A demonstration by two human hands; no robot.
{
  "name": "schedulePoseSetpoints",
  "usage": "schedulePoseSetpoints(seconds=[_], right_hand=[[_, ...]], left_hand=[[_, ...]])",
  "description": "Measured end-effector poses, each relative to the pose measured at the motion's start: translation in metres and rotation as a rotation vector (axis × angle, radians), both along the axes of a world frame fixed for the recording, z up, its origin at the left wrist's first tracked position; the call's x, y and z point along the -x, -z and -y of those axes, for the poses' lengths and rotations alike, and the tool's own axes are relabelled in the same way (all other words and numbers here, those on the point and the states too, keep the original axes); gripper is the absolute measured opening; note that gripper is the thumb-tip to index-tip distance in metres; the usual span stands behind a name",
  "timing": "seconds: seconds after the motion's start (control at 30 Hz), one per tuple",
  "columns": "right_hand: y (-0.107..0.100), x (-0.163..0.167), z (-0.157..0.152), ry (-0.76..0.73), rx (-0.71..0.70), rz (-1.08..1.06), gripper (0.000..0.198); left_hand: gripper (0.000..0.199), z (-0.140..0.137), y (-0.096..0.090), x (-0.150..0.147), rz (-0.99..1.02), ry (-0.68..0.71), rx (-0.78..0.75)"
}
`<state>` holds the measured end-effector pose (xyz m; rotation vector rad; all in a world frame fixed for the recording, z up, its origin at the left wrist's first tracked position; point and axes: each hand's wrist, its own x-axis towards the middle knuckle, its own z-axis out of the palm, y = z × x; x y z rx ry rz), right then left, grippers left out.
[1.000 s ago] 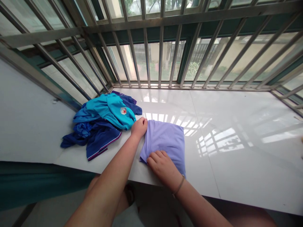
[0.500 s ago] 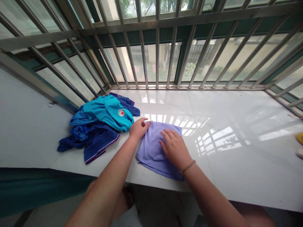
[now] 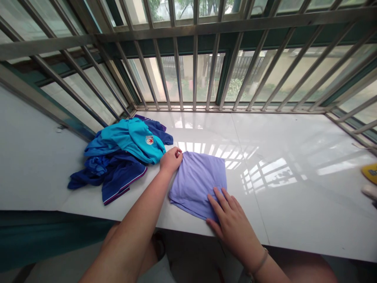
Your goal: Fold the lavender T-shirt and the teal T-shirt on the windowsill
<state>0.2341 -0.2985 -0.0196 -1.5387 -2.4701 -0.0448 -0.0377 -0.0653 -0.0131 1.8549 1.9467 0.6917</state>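
The purple cloth lies on the white ledge mid-frame, between both hands and touching each. The left hand pinches its upper left corner; the right hand rests open on its lower right corner.

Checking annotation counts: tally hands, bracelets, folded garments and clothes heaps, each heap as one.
Hands: 2 (left hand, right hand)
Bracelet: 1
Folded lavender garment: 1
Blue-and-turquoise clothes heap: 1
Total: 5
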Motion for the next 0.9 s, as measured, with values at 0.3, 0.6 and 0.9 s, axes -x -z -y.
schedulePoseSetpoints(seconds=[0.3, 0.6, 0.9], right_hand=[[0.002, -0.011, 0.017, -0.09, -0.039, -0.055, 0.09], [-0.02, -0.021, 0.012, -0.1, 0.065, -0.215, 0.048], [-0.056, -0.028, -0.134, 0.365, 0.173, -0.243, 0.05]], left_hand=[[0.012, 0.003, -0.006, -0.003, -0.008, -0.047, 0.049], [0.024, 0.004, -0.007, -0.005, -0.053, -0.039, 0.042], [0.025, 0.004, -0.009, -0.006, -0.071, -0.041, 0.035]])
